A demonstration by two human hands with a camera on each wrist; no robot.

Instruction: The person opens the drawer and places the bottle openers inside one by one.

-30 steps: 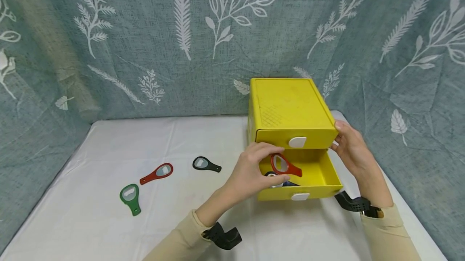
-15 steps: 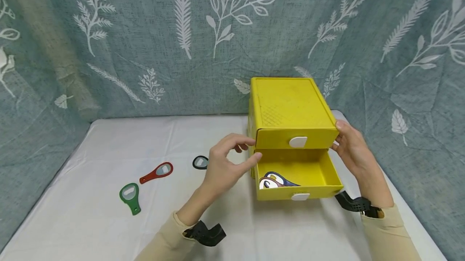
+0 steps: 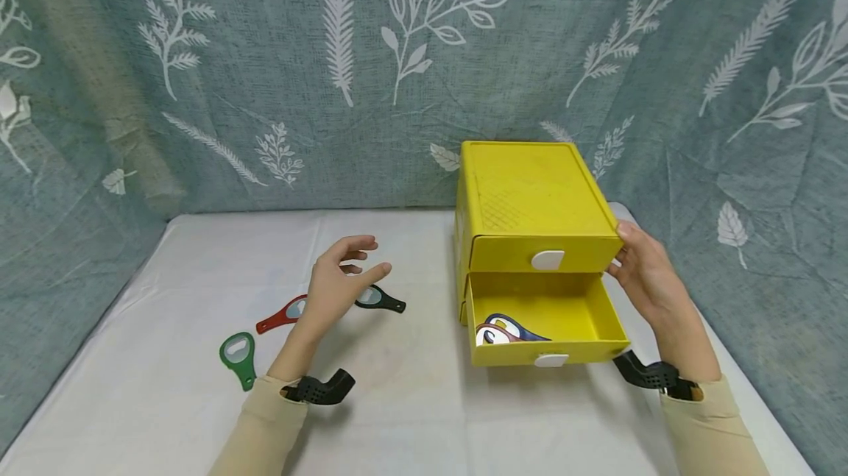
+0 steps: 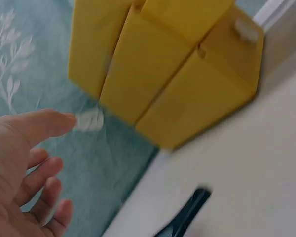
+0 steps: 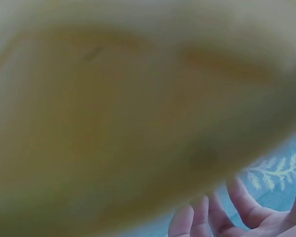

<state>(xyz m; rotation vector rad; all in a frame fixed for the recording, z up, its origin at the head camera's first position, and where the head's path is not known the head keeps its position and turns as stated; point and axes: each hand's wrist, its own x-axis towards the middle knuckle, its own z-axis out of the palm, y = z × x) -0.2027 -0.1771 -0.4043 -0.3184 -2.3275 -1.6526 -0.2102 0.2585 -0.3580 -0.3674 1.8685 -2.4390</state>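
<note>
My left hand holds nothing, fingers loosely bent, above the table between a black bottle opener and a red bottle opener, partly covering both. A green bottle opener lies nearer to me. On the right stands a yellow drawer box with its lower drawer pulled out. Inside lie a blue-handled bottle opener and a reddish one, white round faces showing. My right hand rests its fingertips against the box's right front edge; the right wrist view shows its fingers fairly straight.
A white cloth covers the table. Behind it hangs a grey-green curtain with white leaf prints. The box's upper drawer, with a white pull tab, is closed.
My left hand has released the red bottle opener into the lower drawer and moved left, away from the box, toward the openers on the table. The right hand has stayed at the box.
</note>
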